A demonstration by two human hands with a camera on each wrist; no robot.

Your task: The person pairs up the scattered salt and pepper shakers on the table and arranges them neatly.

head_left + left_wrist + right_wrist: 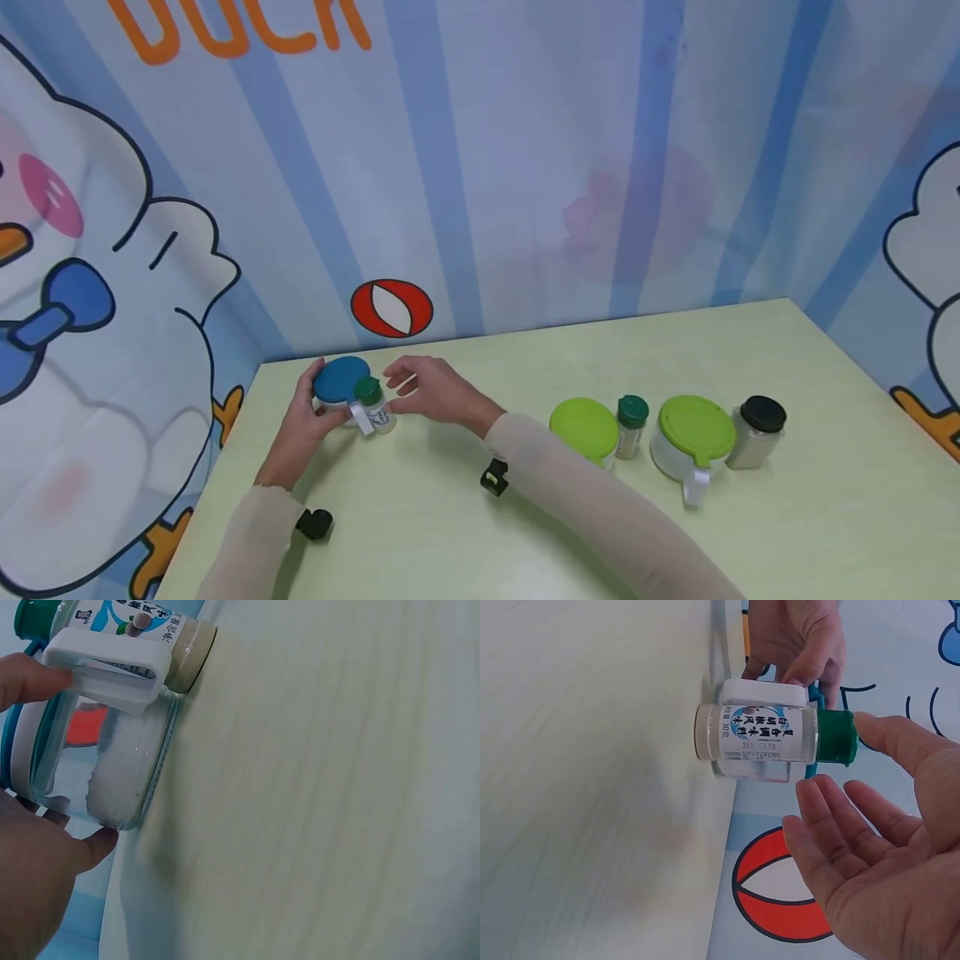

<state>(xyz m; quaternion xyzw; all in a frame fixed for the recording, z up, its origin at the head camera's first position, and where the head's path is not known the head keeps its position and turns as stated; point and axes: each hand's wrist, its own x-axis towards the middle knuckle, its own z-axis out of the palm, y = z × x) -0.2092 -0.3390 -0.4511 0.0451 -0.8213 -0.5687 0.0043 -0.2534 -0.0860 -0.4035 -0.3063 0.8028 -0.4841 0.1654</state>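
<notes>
At the table's far left, my left hand (303, 421) grips a clear seasoning jar (124, 769) with a blue lid (341, 379); its fingers wrap the far side and the thumb lies at the white handle (112, 667). White grains fill part of that jar. Right beside the handle stands a small spice bottle (761, 733) with a green cap (836, 736) and a printed label, upright on the table. Close to its right side, my right hand (435, 392) has loosely bent fingers spread apart, the thumb tip right at the green cap in the right wrist view.
On the table's right side stand two jars with lime-green lids (583, 427), another green-capped bottle (632, 427) between them, and a black-lidded jar (756, 433). My right forearm passes in front of the nearer lime-lidded jar. A printed backdrop (525, 167) rises behind the table (420, 533).
</notes>
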